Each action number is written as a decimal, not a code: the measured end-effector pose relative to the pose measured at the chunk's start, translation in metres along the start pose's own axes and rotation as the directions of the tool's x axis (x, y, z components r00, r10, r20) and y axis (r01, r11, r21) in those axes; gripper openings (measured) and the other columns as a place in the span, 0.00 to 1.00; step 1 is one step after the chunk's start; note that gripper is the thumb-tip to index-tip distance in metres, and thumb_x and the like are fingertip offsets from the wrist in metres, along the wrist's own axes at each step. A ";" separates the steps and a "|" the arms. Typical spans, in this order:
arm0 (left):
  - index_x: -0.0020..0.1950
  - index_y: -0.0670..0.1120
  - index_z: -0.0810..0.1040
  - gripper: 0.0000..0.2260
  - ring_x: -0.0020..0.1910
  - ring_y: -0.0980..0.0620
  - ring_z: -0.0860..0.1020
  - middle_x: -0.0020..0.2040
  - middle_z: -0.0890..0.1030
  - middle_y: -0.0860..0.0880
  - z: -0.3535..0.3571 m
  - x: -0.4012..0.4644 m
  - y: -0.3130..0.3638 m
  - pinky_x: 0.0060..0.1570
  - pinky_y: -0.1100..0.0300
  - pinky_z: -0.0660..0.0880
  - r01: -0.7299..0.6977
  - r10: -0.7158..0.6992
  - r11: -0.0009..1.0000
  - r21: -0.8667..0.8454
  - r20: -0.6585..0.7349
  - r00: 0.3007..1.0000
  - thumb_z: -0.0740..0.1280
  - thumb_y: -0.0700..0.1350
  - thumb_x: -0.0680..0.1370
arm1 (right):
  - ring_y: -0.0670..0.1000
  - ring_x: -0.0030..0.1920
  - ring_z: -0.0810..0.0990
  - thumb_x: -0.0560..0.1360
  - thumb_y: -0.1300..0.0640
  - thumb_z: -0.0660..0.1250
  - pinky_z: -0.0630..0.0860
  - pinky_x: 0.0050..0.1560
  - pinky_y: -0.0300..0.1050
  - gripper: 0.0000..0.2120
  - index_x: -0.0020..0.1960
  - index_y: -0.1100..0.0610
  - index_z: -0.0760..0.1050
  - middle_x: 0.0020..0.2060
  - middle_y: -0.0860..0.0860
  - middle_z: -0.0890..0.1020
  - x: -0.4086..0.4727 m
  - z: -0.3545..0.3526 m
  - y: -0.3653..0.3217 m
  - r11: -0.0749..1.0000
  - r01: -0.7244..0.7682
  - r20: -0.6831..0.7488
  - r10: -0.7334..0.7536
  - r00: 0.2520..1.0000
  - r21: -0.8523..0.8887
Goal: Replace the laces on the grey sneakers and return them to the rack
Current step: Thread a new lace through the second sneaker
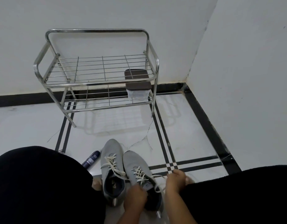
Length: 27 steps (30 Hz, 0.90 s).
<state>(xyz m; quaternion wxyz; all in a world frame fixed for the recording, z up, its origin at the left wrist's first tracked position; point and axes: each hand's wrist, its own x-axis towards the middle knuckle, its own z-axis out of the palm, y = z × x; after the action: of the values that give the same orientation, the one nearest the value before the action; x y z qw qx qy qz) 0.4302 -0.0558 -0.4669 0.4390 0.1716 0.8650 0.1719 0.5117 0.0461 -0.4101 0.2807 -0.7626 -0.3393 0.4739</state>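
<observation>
Corner of a tiled room

A dark blue spray can point(90, 159) lies on its side on the white marble-look floor point(193, 136), which is crossed by black stripes and a few cracks. A clear container with a dark brown lid point(138, 83) sits by the white wall point(252, 78).

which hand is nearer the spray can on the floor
Left. The left hand grips the right-hand sneaker, closer to the spray can; the right hand pulls a lace farther right.
</observation>
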 end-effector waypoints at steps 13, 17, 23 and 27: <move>0.57 0.50 0.81 0.12 0.57 0.45 0.78 0.57 0.81 0.46 -0.020 0.001 -0.006 0.50 0.59 0.73 0.103 -0.095 0.994 0.030 -0.204 0.974 0.59 0.48 0.79 | 0.53 0.56 0.79 0.78 0.54 0.59 0.70 0.45 0.41 0.12 0.57 0.51 0.78 0.55 0.51 0.81 -0.012 0.008 0.023 0.327 0.541 0.550 -0.074 0.832 -0.775; 0.49 0.48 0.81 0.10 0.49 0.45 0.81 0.49 0.84 0.45 -0.010 0.016 -0.020 0.49 0.59 0.77 0.038 -0.037 0.999 0.009 -0.114 0.993 0.61 0.49 0.77 | 0.52 0.58 0.79 0.79 0.53 0.61 0.74 0.49 0.42 0.12 0.60 0.54 0.76 0.58 0.51 0.80 -0.009 0.012 0.025 0.308 0.497 0.497 -0.085 0.864 -0.811; 0.47 0.46 0.79 0.11 0.47 0.45 0.81 0.45 0.83 0.46 -0.010 0.017 -0.019 0.48 0.54 0.77 -0.097 0.106 0.992 0.084 -0.107 0.989 0.61 0.50 0.79 | 0.53 0.56 0.79 0.75 0.50 0.65 0.72 0.44 0.41 0.14 0.58 0.53 0.77 0.56 0.51 0.80 -0.003 0.015 0.033 0.429 0.367 0.423 0.038 0.905 -0.825; 0.45 0.48 0.73 0.10 0.51 0.44 0.79 0.49 0.81 0.46 -0.011 0.005 -0.014 0.44 0.56 0.71 -0.171 0.207 0.946 0.274 -0.106 0.973 0.57 0.50 0.81 | 0.53 0.54 0.80 0.77 0.52 0.62 0.74 0.46 0.42 0.11 0.56 0.50 0.79 0.54 0.50 0.81 -0.003 0.017 0.042 0.437 0.418 0.441 -0.052 0.896 -0.797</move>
<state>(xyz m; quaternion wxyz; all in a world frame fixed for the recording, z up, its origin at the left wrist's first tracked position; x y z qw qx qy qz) 0.4166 -0.0673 -0.4705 0.3349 0.2987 0.8871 0.1078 0.5061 0.0196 -0.4465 -0.1508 -0.6426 -0.6817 0.3156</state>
